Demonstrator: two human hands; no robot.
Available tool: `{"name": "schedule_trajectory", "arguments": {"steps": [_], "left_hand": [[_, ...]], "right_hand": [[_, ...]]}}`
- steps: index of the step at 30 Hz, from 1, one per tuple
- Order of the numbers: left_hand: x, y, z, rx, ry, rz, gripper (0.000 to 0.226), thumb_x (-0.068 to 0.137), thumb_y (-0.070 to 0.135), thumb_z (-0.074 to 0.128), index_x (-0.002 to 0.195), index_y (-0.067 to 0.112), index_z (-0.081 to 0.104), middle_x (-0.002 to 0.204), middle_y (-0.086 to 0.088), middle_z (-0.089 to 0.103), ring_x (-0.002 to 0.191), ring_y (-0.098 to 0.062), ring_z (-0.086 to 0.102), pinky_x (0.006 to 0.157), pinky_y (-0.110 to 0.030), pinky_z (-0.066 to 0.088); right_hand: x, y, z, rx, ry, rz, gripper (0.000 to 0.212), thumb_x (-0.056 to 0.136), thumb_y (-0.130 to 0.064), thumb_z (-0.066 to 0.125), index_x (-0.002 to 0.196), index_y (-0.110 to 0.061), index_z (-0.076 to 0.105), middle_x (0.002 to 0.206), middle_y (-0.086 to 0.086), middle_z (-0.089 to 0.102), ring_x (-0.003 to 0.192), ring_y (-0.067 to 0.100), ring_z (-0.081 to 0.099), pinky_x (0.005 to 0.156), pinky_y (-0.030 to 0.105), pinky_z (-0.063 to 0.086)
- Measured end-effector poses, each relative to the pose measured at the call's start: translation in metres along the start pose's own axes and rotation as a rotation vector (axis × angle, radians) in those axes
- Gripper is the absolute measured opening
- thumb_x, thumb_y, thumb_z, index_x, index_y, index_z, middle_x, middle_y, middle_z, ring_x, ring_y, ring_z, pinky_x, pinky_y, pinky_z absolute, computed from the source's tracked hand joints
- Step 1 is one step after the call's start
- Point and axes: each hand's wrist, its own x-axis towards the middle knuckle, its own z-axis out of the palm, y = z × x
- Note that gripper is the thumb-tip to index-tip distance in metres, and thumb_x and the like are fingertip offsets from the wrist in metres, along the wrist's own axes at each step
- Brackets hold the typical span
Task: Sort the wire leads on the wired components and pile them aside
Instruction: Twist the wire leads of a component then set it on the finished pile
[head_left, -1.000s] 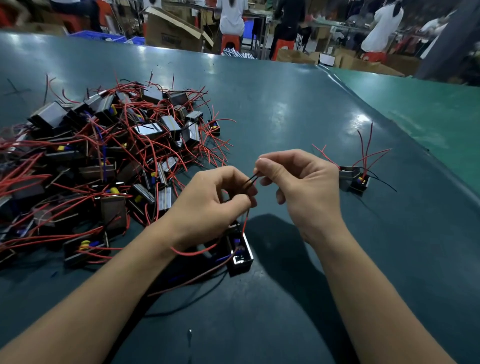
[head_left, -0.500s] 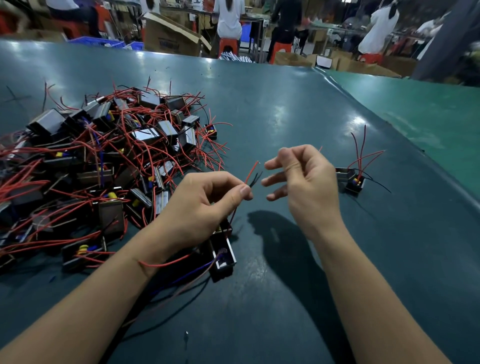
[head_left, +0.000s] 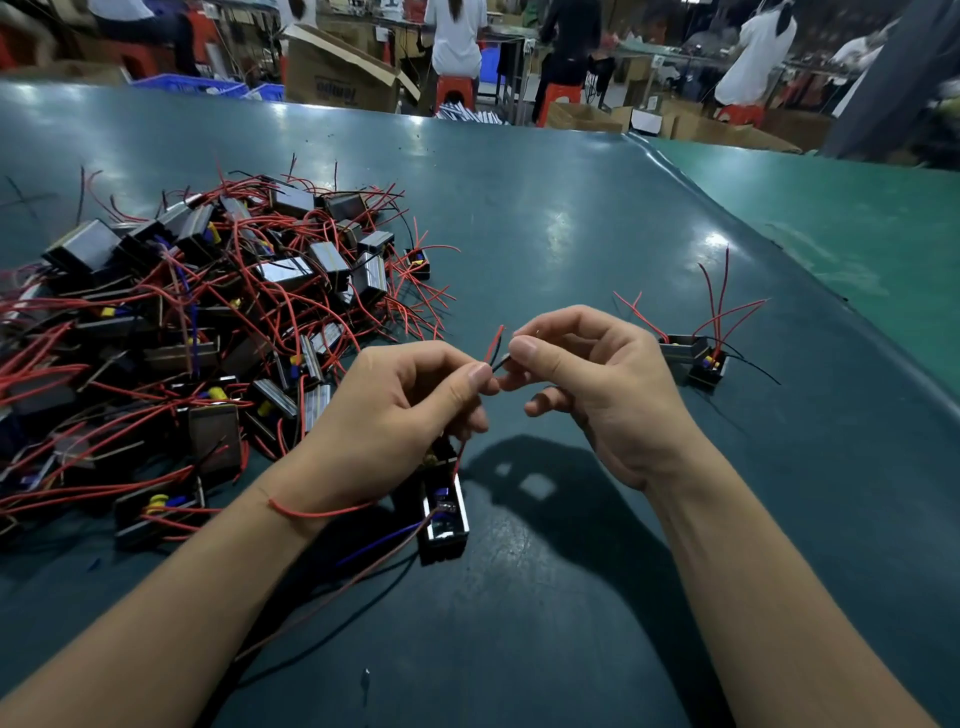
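The right hand (head_left: 597, 395) has come back to the wire tips (head_left: 496, 351) and pinches them again. The left hand (head_left: 400, 421) still pinches them too, mid frame, so this part (head_left: 444, 512) is not sorted yet

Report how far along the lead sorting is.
Done: only two components lie set aside on the right. In hand: the left hand and right hand pinch the wire leads of one component hanging below them. Left: the big tangled pile on the left, so it looks barely started.
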Motion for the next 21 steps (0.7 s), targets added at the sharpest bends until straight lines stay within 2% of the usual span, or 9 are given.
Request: {"name": "schedule_trajectory", "arguments": {"steps": [3,6,10,14,16,18,21], "left_hand": [[0.0,-0.003,0.004,-0.031,0.055,-0.014,0.017,0.09,0.018,0.061,0.089,0.003,0.069,0.07,-0.009,0.072,0.051,-0.019,0.065,0.054,-0.026,0.054],[0.0,-0.004,0.005,-0.03,0.107,-0.004,0.01,0.091,0.007,0.063,0.096,0.002,0.07,0.072,-0.01,0.073,0.052,-0.022,0.068,0.054,-0.024,0.055],[0.0,-0.001,0.004,-0.008,0.151,0.038,0.008,0.088,0.009,0.067,0.09,0.002,0.071,0.071,-0.006,0.072,0.051,-0.018,0.067,0.052,-0.021,0.053],[0.0,-0.002,0.005,0.016,0.164,0.048,0.008,0.088,0.012,0.067,0.086,0.004,0.068,0.062,-0.002,0.067,0.042,-0.009,0.053,0.044,-0.017,0.042],[0.0,-0.002,0.005,0.032,0.165,0.046,0.006,0.089,0.011,0.067,0.085,0.006,0.068,0.061,0.0,0.066,0.047,-0.006,0.056,0.047,-0.015,0.042],[0.0,-0.003,0.004,0.057,0.161,0.048,0.006,0.088,0.01,0.067,0.084,0.005,0.068,0.061,-0.002,0.066,0.053,-0.01,0.059,0.051,-0.02,0.045],[0.0,-0.002,0.003,0.056,0.154,0.031,0.007,0.089,0.008,0.067,0.083,0.004,0.066,0.059,-0.002,0.066,0.046,-0.008,0.055,0.046,-0.017,0.043]], "right_hand": [[-0.001,-0.001,0.0,-0.083,0.038,-0.042,0.009,0.08,-0.001,0.073,0.081,-0.009,0.067,0.072,0.01,0.071,0.066,0.022,0.07,0.047,0.022,0.048],[-0.002,0.001,0.003,-0.186,0.054,-0.066,0.009,0.085,-0.002,0.07,0.082,-0.01,0.069,0.074,0.011,0.073,0.068,0.02,0.071,0.046,0.023,0.049],[-0.004,0.001,0.007,-0.209,0.012,-0.06,0.008,0.088,-0.002,0.066,0.086,-0.008,0.071,0.072,0.009,0.074,0.07,0.02,0.073,0.048,0.022,0.051],[-0.004,-0.001,0.006,-0.215,0.054,-0.039,0.005,0.083,-0.006,0.073,0.08,-0.01,0.072,0.07,0.009,0.073,0.066,0.02,0.072,0.047,0.023,0.05],[-0.003,-0.002,0.003,-0.246,0.048,-0.031,0.004,0.083,-0.009,0.073,0.08,-0.01,0.071,0.068,0.007,0.073,0.065,0.02,0.072,0.046,0.023,0.05],[-0.004,-0.003,0.0,-0.272,0.025,-0.035,0.005,0.085,-0.009,0.071,0.081,-0.008,0.07,0.067,0.007,0.072,0.066,0.019,0.071,0.045,0.022,0.049],[-0.004,-0.005,-0.004,-0.283,-0.003,-0.03,0.007,0.088,-0.006,0.067,0.082,-0.006,0.067,0.065,0.006,0.069,0.064,0.018,0.069,0.044,0.023,0.05]]}}
